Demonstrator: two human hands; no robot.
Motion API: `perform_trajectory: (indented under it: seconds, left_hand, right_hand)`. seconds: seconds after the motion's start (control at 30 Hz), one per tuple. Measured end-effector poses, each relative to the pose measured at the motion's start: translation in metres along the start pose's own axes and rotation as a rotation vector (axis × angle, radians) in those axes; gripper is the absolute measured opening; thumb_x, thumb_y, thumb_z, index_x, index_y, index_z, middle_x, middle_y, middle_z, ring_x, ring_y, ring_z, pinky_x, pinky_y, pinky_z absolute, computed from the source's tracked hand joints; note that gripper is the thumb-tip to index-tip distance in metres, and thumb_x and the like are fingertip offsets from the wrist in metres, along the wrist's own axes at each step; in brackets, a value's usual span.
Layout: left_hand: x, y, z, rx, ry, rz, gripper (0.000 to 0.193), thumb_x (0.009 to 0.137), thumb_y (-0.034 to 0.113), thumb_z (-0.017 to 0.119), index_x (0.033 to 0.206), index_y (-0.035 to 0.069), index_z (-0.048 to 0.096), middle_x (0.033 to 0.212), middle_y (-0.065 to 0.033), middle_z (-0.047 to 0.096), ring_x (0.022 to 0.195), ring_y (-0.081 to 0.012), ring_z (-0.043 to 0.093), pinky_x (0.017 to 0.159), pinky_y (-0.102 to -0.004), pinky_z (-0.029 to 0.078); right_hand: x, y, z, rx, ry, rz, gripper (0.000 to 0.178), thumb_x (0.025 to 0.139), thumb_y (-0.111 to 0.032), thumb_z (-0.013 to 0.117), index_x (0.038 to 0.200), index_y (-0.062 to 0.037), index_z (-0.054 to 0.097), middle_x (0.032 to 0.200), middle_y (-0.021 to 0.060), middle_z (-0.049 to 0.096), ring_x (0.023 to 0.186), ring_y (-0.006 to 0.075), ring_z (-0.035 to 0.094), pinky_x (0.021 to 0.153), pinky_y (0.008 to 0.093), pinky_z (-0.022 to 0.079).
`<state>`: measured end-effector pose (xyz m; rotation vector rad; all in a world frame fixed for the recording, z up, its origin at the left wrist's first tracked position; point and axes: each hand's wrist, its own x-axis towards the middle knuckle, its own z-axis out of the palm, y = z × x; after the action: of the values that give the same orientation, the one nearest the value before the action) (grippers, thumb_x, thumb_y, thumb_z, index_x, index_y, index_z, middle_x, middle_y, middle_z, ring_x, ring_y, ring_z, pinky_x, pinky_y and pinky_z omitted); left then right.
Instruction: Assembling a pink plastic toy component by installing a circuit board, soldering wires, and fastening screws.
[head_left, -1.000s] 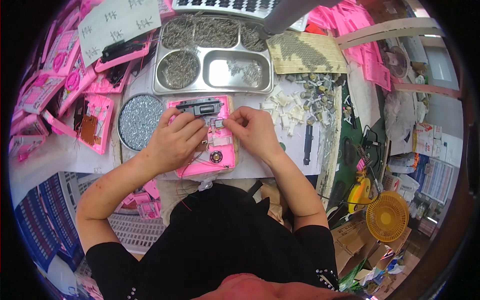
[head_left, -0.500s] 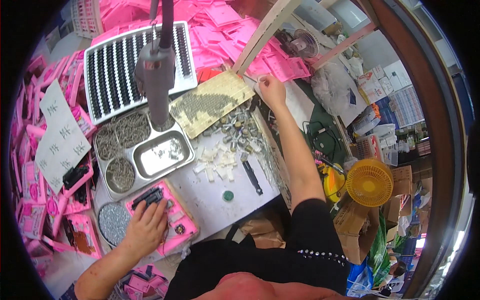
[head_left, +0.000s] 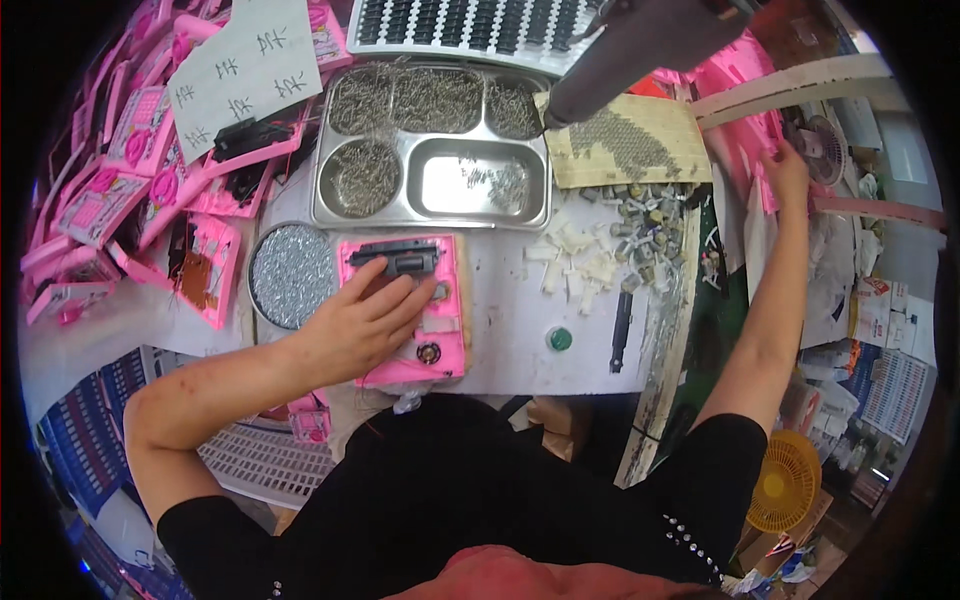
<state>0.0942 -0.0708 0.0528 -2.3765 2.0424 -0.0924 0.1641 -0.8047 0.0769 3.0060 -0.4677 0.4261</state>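
Observation:
A pink plastic casing (head_left: 395, 370) lies on the table in front of me, with a black plastic mechanism (head_left: 395, 257) along its far side and a small round speaker-like part (head_left: 428, 352) near its right edge. Over it my left hand (head_left: 370, 320) lies with fingers stretched, fingertips touching the black part. Far to the right, my right hand (head_left: 788, 175) is at the pile of pink panels, its fingers closed on the edge of a pink plastic panel (head_left: 769, 192). That grip is small and partly hidden.
A dark powered screwdriver (head_left: 625, 60) hangs over a steel tray (head_left: 430, 225) of screws and springs. Left of the casing sits a round dish (head_left: 292, 275) of small metal parts. White pieces (head_left: 572, 255), metal motors (head_left: 645, 225) and a green cap (head_left: 559, 339) lie rightward. A wooden post (head_left: 800, 88) stands near my right arm.
My view has swung to the right. The right hand has moved from the paper beside the wooden post to the pink panels beyond it. My left hand stays on the casing.

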Motion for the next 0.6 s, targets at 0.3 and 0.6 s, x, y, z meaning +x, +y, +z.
perform_trajectory:
  seconds: [0.3,0.6]
  left_hand:
    - [0.02,-0.007,0.006,0.047,0.15,0.062,0.023,0.086,0.019,0.059,0.102,0.005,0.066,0.121,-0.0092,0.064,0.12,-0.0216,0.055,0.113,-0.0485,0.035]
    - [0.009,-0.001,0.016,0.022,0.173,-0.011,0.035,0.086,0.019,0.061,0.118,0.004,0.063,0.127,-0.0091,0.063,0.119,-0.0211,0.056,0.112,-0.0472,0.034]
  right_hand:
    - [-0.081,-0.009,-0.14,-0.14,0.155,0.176,0.045,0.086,-0.042,0.075,0.099,0.001,0.069,0.088,0.0183,0.073,0.082,0.0357,0.069,0.077,0.0427,0.053]
    - [-0.308,-0.173,-0.153,1.298,0.356,0.459,0.031,0.099,-0.01,0.067,0.124,0.0056,0.059,0.113,0.0144,0.067,0.097,0.0206,0.069,0.08,0.034,0.061]
